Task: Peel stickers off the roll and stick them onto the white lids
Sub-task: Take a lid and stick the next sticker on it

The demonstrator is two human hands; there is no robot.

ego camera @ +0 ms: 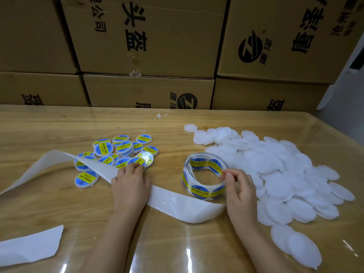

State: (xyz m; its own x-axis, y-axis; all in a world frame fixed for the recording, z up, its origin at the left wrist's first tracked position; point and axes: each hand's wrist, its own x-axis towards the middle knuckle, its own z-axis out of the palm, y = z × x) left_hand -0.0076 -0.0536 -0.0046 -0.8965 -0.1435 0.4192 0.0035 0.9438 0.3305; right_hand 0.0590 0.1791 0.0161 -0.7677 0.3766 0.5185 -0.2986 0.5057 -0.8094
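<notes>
while the left hand [130, 182] curls its fingertips down onto a labelled lid [136, 162] at the near edge of the finished lids [118, 149], the right hand [239, 187] pinches the right rim of the sticker roll [199, 191] between thumb and forefinger. plain white lids [275, 170] lie heaped just right of the roll. bare backing strip [177, 205] trails left under the left hand across the wooden table [59, 125].

Sticker roll [203, 175] at right hand [239, 192] fingertips: blue discs, yellow band, black print. Plain lids [279, 174] right of that hand: milky white. Labelled lids [118, 151] beyond left hand [131, 186]: same blue-yellow, white rims. Strip [177, 206] under left hand: plain white. Boxes [149, 36] far beyond hands: brown, black print.
</notes>
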